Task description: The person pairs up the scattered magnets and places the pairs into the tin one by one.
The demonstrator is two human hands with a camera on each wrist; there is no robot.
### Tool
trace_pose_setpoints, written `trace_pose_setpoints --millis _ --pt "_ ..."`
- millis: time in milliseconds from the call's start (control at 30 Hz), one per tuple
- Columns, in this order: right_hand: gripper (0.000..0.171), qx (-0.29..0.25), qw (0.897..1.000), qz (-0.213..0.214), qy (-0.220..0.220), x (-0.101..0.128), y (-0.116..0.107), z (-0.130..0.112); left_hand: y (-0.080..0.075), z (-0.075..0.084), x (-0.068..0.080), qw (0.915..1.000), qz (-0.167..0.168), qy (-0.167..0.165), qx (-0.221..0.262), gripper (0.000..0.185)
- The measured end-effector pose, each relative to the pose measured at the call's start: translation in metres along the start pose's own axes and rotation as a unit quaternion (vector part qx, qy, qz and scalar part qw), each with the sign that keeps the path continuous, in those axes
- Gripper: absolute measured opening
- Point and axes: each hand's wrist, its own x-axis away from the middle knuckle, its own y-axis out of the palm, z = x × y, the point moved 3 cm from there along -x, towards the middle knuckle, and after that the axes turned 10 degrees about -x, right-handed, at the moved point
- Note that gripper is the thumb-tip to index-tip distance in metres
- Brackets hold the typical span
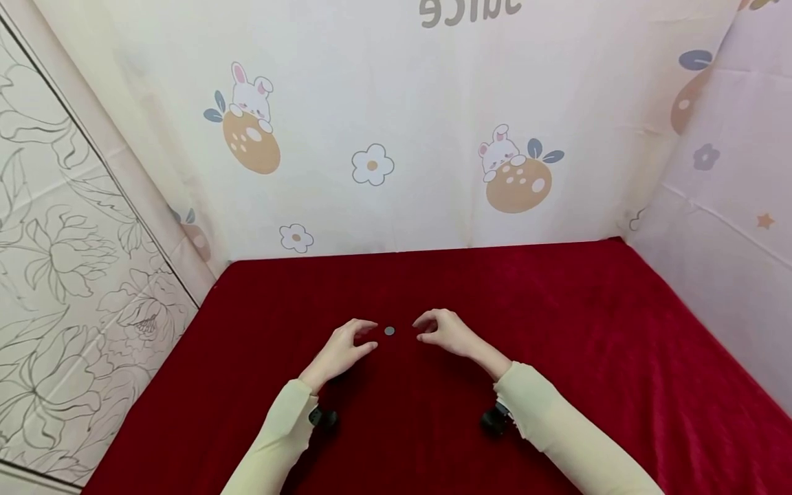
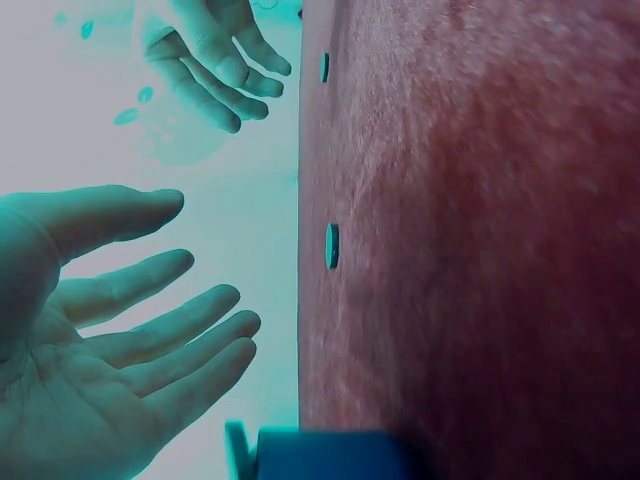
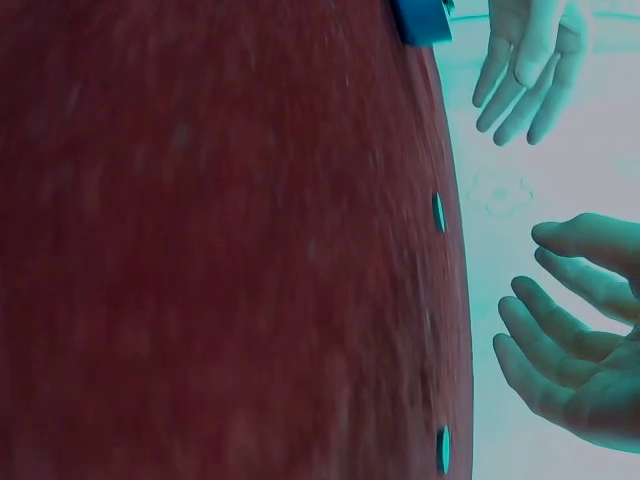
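Note:
A small grey coin-like disc (image 1: 389, 331) lies flat on the red cloth, between the two hands. Two such discs show in the left wrist view: a nearer disc (image 2: 332, 246) and a farther disc (image 2: 325, 67) close to the other hand. In the head view only one appears; the second is hidden there. My left hand (image 1: 343, 349), fingers loosely bent and thumb apart, hovers left of the visible disc with nothing in it. Opposite it, my right hand (image 1: 450, 333) is held the same way, fingertips pointing toward the disc, and it too holds nothing.
Red velvety cloth (image 1: 557, 309) covers the table. A white curtain (image 1: 433, 206) printed with rabbits and fruit hangs behind, with another panel at the right. On the left stands a flower-patterned panel (image 1: 74, 261). Dark wrist cameras (image 1: 495, 419) sit below the sleeves.

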Motion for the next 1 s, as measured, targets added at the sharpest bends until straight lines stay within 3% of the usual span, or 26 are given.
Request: trace_pose_setpoints --millis 500,1000 --pt "0.023 0.028 0.999 0.036 0.013 0.01 -0.036 0.024 0.013 0.003 -0.027 0.9999 -0.012 0.007 0.002 0.033" --pt "0.027 0.019 0.998 0.028 0.055 0.01 -0.041 0.042 0.025 -0.007 -0.047 0.9999 -0.015 -0.008 -0.001 0.029"
